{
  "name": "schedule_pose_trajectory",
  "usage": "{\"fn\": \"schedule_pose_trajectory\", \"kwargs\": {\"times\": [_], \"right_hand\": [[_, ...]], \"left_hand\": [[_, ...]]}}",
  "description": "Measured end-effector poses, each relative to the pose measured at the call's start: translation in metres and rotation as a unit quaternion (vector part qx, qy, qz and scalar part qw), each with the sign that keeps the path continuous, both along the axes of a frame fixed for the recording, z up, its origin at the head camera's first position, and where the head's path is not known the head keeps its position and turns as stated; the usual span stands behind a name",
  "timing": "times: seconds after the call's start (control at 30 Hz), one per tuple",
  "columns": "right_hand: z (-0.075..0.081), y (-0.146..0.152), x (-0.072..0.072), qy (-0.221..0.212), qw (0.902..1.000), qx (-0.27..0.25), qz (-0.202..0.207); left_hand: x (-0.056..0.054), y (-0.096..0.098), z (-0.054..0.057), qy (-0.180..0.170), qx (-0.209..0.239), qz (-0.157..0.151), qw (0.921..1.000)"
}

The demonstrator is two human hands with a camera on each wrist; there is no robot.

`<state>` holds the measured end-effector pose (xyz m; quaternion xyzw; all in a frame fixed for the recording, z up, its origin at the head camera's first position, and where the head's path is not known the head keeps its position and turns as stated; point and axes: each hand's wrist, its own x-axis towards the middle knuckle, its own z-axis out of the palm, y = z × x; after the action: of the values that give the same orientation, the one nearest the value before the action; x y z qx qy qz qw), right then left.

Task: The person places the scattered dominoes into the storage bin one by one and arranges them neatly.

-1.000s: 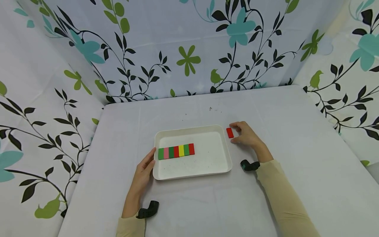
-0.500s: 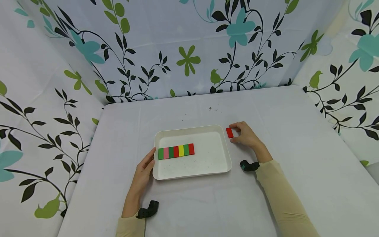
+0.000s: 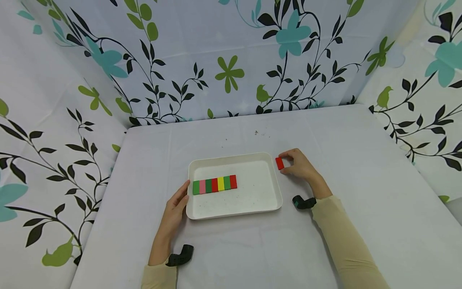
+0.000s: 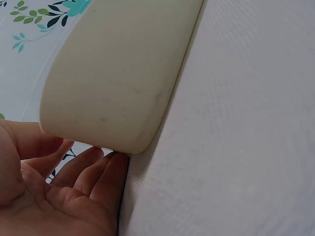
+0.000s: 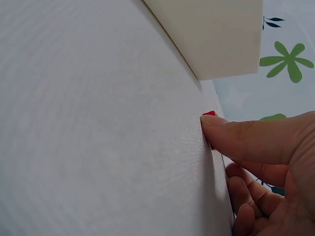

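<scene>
A white tray [image 3: 252, 196] with a low rim lies on the table. In it, a row of small flat rectangular blocks [image 3: 214, 184] stands edge to edge in green, pink, red and yellow. My left hand [image 3: 175, 208] touches the tray's left end; the left wrist view shows its fingertips against the outer wall. Just past the tray's right end, my right hand [image 3: 297, 164] pinches a red rectangular block [image 3: 279, 163] between thumb and fingers. The thumb hides most of this block in the right wrist view.
A white cloth covers the table [image 3: 231, 257]. Small dark specks [image 3: 256, 133] lie behind the tray. Patterned curtains [image 3: 229, 74] with leaves and birds hang along the back and both sides. Each wrist carries a black device [image 3: 304, 202].
The red block has shifted very slightly left in my right hand and now shows more of its side. My left hand, the tray and the row have not moved.
</scene>
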<state>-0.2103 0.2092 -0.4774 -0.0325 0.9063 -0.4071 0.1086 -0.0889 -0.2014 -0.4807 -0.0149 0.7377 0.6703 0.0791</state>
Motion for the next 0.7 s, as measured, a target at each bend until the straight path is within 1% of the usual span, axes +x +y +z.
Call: {"fn": "schedule_pose_trajectory", "kwargs": {"times": [0.2, 0.43, 0.7], "right_hand": [[-0.001, -0.001, 0.001, 0.004, 1.0000, 0.006, 0.000], [0.002, -0.002, 0.005, 0.006, 0.9999, 0.009, -0.001], [0.007, 0.000, 0.011, 0.003, 1.0000, -0.007, -0.006]], "left_hand": [[0.000, 0.000, 0.000, 0.002, -0.004, 0.001, 1.0000], [0.000, 0.000, -0.001, 0.010, -0.004, 0.001, 0.9999], [0.000, -0.001, -0.002, 0.007, -0.008, 0.001, 0.9999]]}}
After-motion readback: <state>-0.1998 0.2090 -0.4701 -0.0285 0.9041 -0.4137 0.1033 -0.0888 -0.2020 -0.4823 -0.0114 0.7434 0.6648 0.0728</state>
